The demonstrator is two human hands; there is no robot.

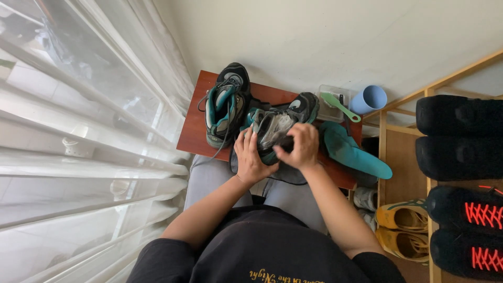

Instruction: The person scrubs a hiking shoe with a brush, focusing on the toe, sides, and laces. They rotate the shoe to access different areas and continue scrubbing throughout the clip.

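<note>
I sit with a small reddish-brown table point(195, 133) in front of my knees. Both hands hold a black and teal sneaker point(293, 111) over the table's front edge. My left hand point(250, 156) grips its near side from the left. My right hand point(300, 147) presses down on its tongue and opening from the right. A crumpled pale lining or paper shows inside the shoe. The matching sneaker point(226, 104) stands on the table to the left, its laces hanging loose. Two teal insoles point(352, 151) lie on the table to the right.
A clear box with a green brush point(339, 106) and a light blue cup point(369, 99) sit at the table's back right. A wooden shoe rack point(384, 157) on the right holds black shoes, red-laced shoes point(481, 215) and yellow shoes point(402, 219). White curtains point(78, 131) hang left.
</note>
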